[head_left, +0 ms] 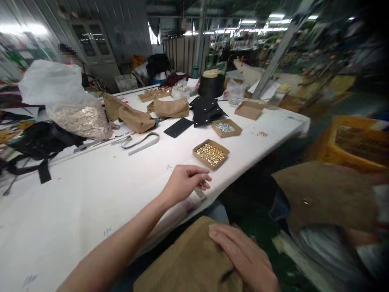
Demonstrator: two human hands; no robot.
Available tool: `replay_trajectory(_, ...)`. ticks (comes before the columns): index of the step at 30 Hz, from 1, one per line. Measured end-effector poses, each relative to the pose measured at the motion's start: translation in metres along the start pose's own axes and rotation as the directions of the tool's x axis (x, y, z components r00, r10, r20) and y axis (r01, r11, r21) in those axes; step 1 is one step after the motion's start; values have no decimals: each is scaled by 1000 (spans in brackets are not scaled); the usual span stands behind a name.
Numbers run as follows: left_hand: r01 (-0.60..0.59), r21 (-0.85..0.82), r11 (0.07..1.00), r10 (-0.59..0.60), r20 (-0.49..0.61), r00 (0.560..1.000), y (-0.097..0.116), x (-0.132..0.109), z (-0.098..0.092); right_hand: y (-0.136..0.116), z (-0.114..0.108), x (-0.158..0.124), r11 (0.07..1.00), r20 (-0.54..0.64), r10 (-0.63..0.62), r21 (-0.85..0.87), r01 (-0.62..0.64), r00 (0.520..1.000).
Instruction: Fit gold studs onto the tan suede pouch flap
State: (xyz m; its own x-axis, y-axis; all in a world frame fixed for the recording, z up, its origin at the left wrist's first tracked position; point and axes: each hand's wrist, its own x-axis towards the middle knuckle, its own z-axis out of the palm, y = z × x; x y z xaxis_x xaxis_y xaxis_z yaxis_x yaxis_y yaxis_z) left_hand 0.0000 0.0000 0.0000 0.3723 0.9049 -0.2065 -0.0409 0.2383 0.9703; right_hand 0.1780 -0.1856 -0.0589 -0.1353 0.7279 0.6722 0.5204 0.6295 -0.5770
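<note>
My left hand (pixel 190 182) hovers over the table's near edge with its fingers loosely bent and apart; nothing shows in it. Just beyond the fingertips stands a small cardboard box (pixel 197 157) of gold-coloured metal eyelets or similar small fittings (pixel 211 153). Low in the view, over my lap, is a brown canvas piece (pixel 179 259), perhaps a bag. My right hand (pixel 246 253) lies along its right side, fingertips at the upper edge and thumb hidden. A small dark mark or slot shows on the canvas beside that hand.
Behind are a box of silver fittings (pixel 225 128), black pieces (pixel 206 110), brown canvas bags (pixel 138 118), a grey strap (pixel 142 142) and a large plastic sack (pixel 75 109). At right, another person holds brown canvas (pixel 328 194) near a yellow crate (pixel 358 138).
</note>
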Motion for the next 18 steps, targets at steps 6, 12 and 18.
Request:
replay_trajectory(6, 150, -122, 981, -165, -122, 979, -55, -97, -9, 5, 6, 5, 997, 78, -83, -4, 83, 993)
replay_trajectory(12, 116, -67, 991, -128, -228, 965, -74, -144, -8, 1, 20, 8, 994, 143, -99, 53, 92, 985)
replay_trajectory(18, 2, 63, 998, 13, -244, 970, -74, -166, -16, -7, 29, 7, 993, 211, -93, 91, 75, 973)
